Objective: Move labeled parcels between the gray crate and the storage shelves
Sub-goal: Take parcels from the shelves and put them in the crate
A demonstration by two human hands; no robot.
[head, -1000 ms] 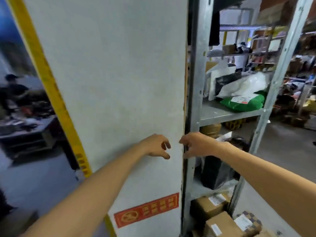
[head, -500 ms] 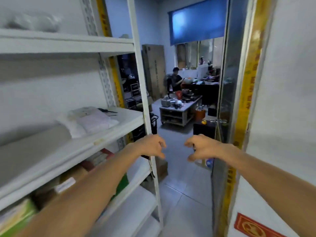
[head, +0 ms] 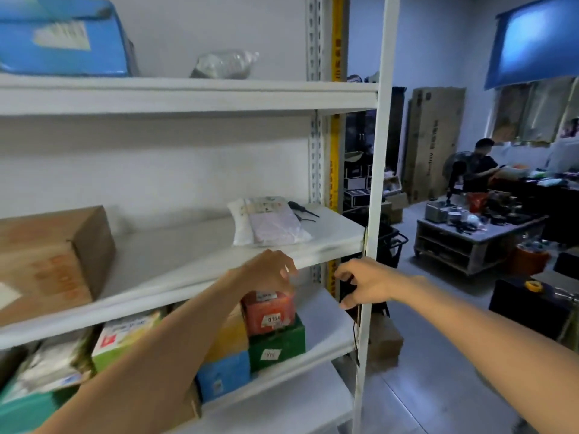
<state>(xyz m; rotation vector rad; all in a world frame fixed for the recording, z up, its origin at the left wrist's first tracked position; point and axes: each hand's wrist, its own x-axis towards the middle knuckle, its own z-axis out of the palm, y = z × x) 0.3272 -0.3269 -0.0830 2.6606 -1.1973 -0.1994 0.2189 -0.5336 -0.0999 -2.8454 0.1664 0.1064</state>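
In the head view, the storage shelves are seen close in front, and several labelled parcels are already lodged on them. A blue parcel and a clear plastic bag lie on the top level, and a cardboard box and a white bagged parcel on the middle level. On the level below, an orange box is stacked on a green box, with a blue box just beside. The left hand is held out before the middle shelf's front edge, above the orange box, with its fingers loosely curled downward and nothing in them; contact with the shelf cannot be confirmed. The right hand is held near the white upright, likewise loosely curled and empty. The gray crate is not shown, so its contents cannot be told. No parcel is being carried, so the moment is judged to fall between transfers: some stock appears to have been shelved, and a next parcel is yet to be picked, either from these shelves or from the crate out of view. How many parcels remain cannot be judged. In the background a person is seen at a cluttered table.
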